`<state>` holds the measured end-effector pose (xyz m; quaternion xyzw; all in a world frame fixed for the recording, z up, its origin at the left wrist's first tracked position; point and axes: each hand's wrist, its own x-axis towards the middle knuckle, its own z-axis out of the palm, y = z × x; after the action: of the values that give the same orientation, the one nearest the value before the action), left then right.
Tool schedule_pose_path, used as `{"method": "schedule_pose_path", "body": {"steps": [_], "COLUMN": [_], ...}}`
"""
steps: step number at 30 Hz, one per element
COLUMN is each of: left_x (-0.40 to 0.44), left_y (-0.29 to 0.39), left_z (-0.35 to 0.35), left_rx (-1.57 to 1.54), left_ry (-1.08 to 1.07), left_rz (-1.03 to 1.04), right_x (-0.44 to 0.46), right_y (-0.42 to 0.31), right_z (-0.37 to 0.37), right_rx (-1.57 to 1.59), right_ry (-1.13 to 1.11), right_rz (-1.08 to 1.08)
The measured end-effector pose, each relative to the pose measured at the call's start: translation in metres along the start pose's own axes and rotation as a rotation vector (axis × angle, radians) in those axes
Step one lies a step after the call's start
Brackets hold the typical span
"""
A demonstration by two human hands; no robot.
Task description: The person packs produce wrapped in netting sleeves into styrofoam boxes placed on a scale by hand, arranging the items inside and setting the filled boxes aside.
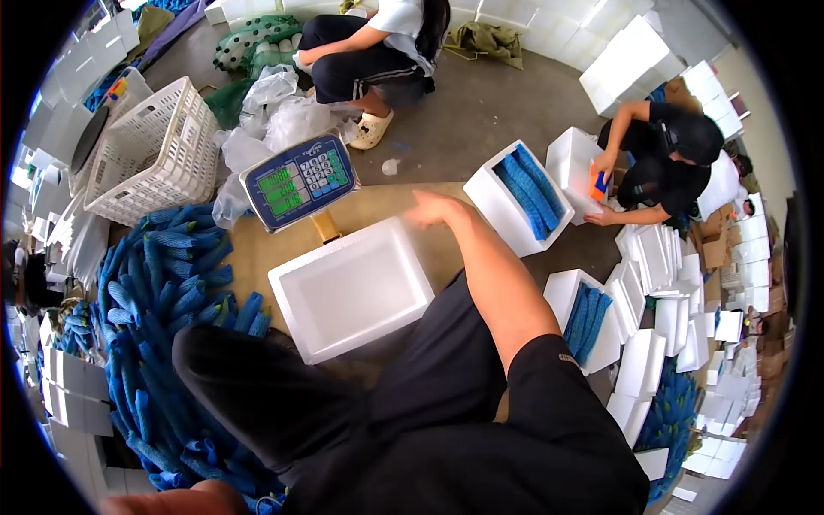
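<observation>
An empty white foam box (356,292) sits in front of me, below the lit display (299,182) of a digital scale. My right hand (432,209) is just past the box's upper right corner, slightly blurred. Its fingers look apart, and nothing shows in them; whether it touches the rim I cannot tell. Low at the left edge, my left hand (176,499) shows only in part, its fingers mostly hidden. It is near a big heap of long items in blue netting (159,343), some with green tips.
Foam boxes with blue-netted items (513,236) (577,352) stand at right, beside stacked foam lids (648,360). One person (678,159) holds an orange-and-blue tool at a foam box; another person (369,51) sits ahead. A white plastic crate (163,154) stands at left.
</observation>
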<state>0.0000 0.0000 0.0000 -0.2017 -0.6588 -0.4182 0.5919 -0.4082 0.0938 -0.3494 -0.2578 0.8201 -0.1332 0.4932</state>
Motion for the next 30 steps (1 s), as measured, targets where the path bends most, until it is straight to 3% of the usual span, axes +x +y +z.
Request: {"method": "schedule_pose_path", "body": {"steps": [2, 3, 6, 10, 12, 13, 15, 16, 18, 21, 24, 26, 27, 28, 30], "left_x": [-0.005, -0.012, -0.013, -0.002, 0.001, 0.001, -0.007, -0.018, -0.021, -0.058, -0.09, -0.114, -0.134, -0.143, -0.166], "left_y": [-0.009, -0.016, -0.006, -0.012, -0.016, -0.016, -0.005, 0.013, 0.0, -0.103, -0.186, -0.238, -0.272, -0.296, -0.347], "left_z": [0.012, 0.02, 0.011, -0.035, -0.032, -0.002, -0.026, -0.096, -0.103, -0.055, -0.081, -0.104, -0.123, -0.128, -0.142], "left_rx": [-0.033, -0.038, 0.036, -0.103, -0.091, -0.009, 0.152, 0.233, 0.388, 0.36, 0.3, 0.315, 0.382, 0.39, 0.397], "left_ry": [0.052, 0.081, 0.064, -0.31, -0.334, -0.215, -0.286, -0.477, -0.539, -0.153, -0.072, -0.064, -0.12, -0.15, -0.192], "left_rz": [-0.024, -0.009, -0.017, 0.043, 0.026, -0.02, -0.072, -0.076, -0.178, -0.489, -0.91, -1.073, -1.074, -1.116, -1.174], "right_x": [-0.015, -0.003, 0.008, 0.0, 0.002, -0.001, -0.006, -0.008, -0.002, 0.02, 0.027, 0.06, 0.055, 0.071, 0.089], "right_y": [-0.003, 0.009, 0.018, 0.018, 0.023, 0.021, 0.021, 0.023, 0.028, 0.049, 0.081, 0.135, 0.14, 0.171, 0.218], "right_z": [0.009, -0.024, -0.014, -0.015, -0.014, -0.015, -0.015, -0.014, -0.009, 0.0, 0.02, 0.055, 0.087, 0.129, 0.212], "right_rx": [0.113, 0.148, 0.24, 0.306, 0.345, 0.331, 0.304, 0.299, 0.288, -0.094, -0.086, 0.286, 0.653, 0.736, 1.308], "right_ry": [0.078, 0.13, 0.078, 0.107, 0.129, 0.121, 0.104, 0.124, 0.158, 0.336, 0.489, 0.437, 0.395, 0.414, 0.267], "right_rz": [-0.013, -0.038, -0.024, 0.048, 0.053, 0.051, 0.051, 0.067, 0.083, 0.106, 0.116, 0.191, 0.328, 0.374, 0.392]}}
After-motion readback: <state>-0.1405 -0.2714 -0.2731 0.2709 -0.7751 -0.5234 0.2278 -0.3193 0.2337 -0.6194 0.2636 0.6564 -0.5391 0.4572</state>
